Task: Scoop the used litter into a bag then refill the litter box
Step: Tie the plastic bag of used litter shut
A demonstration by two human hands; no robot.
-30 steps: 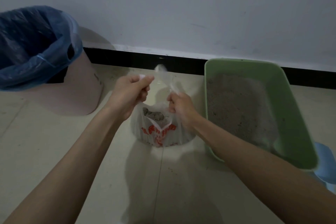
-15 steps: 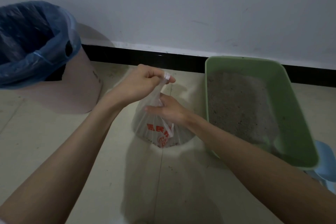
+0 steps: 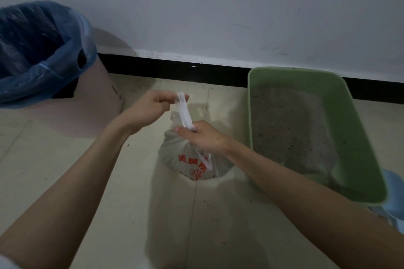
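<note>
At frame centre the right hand (image 3: pixel 205 137) grips the gathered neck of the plastic bag (image 3: pixel 185 159), fingers curled round it; the bag sits on the floor just left of the green litter box (image 3: pixel 358 137); above it the left hand (image 3: pixel 153 108) pinches a handle strip (image 3: pixel 184 111) pulled taut. The film looks thin, soft and slippery, weighted below by litter, so the neck seems the safest hold. Its red printing is creased and unreadable. At upper left stands a blue-lined bin (image 3: pixel 65 65).

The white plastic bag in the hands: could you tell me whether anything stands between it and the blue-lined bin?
Nothing visible does. Bare floor lies between the bag and the bin to its left.
</note>
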